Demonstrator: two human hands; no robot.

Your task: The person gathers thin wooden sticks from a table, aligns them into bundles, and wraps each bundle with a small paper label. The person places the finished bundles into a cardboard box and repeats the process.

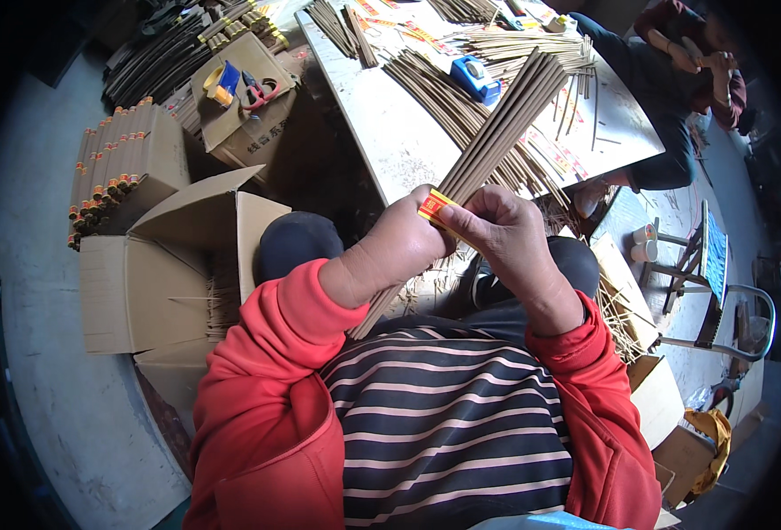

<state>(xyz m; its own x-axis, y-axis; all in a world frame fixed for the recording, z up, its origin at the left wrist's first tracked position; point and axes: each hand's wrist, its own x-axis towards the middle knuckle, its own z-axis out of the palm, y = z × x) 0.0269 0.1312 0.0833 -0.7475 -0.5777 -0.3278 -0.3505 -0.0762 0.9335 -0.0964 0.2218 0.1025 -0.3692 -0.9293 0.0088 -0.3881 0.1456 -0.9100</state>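
A bundle of brown incense sticks (516, 119) slants across in front of my body, its upper end over the table's near edge. My left hand (398, 240) is closed round the bundle, and the lower ends come out beneath that wrist. A red and yellow paper label (435, 205) lies against the sticks at the left fingers. My right hand (516, 237) pinches the label's right end between thumb and fingers, close beside the left hand. The far side of the bundle is hidden, so I cannot tell how far the label goes round.
On the white table (355, 97) lie loose incense sticks (439, 97) and a blue tape dispenser (475, 79). To the left are an open cardboard box (103, 291), banded bundles (112, 155) and red-handled scissors (258, 91). A person (700, 62) sits far right; a folding chair (714, 256) stands nearer.
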